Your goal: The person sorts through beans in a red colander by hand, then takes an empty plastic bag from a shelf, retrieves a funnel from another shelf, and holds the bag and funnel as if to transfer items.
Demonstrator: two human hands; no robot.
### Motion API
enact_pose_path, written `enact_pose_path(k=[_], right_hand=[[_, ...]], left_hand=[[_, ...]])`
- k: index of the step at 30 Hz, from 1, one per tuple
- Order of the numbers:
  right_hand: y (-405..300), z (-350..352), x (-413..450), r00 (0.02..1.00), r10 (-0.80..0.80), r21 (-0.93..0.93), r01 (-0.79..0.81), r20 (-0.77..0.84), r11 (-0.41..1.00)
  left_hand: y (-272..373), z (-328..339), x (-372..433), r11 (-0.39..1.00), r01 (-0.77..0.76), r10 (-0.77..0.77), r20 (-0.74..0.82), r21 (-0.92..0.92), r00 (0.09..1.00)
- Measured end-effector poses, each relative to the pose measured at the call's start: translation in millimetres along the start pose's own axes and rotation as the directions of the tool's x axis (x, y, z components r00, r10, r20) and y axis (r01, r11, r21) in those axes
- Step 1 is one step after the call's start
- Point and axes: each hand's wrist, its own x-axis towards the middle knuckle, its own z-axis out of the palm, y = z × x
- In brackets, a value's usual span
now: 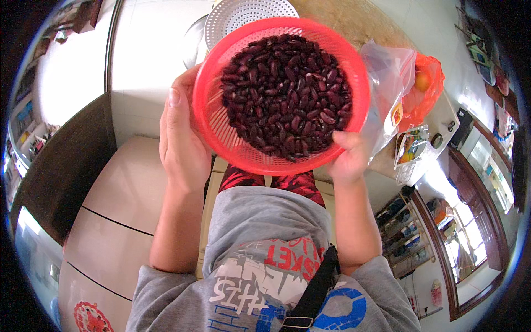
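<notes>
A red plastic colander [207,120] is held up between my two hands, above my lap. Dark red kidney beans [290,95] lie in it. My left hand [180,133] supports the rim at the left, thumb raised alongside and the other fingers partly hidden. At the lower right, my right hand [350,155] grips the rim with its thumb over the edge; it is slightly blurred. Behind the colander, a perforated metal steamer tray [244,18] shows in part, with a shiny metal vessel [195,41] partly hidden beneath it.
On the table [386,25] to the right lie a clear plastic bag [386,83], an orange-red plastic bag [431,87] with a round yellowish thing inside, and a printed packet [410,145]. A shoe rack [400,236] stands farther right, by a wooden-framed doorway [439,232]. Pale panels [112,224] are at left.
</notes>
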Motion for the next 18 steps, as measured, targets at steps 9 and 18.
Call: enact_pose_path(k=[9,18], right_hand=[[-6,-12,-6,0.998,0.017,-0.103,-0.023,-0.060,0.994],[-13,-13,-18,0.994,-0.039,-0.120,0.027,-0.102,0.992]], left_hand=[[-8,-6,-1,0.982,0.112,-0.102,0.074,-0.154,0.992],[-4,-4,-3,0.891,-0.299,0.326,-0.025,0.342,0.945]])
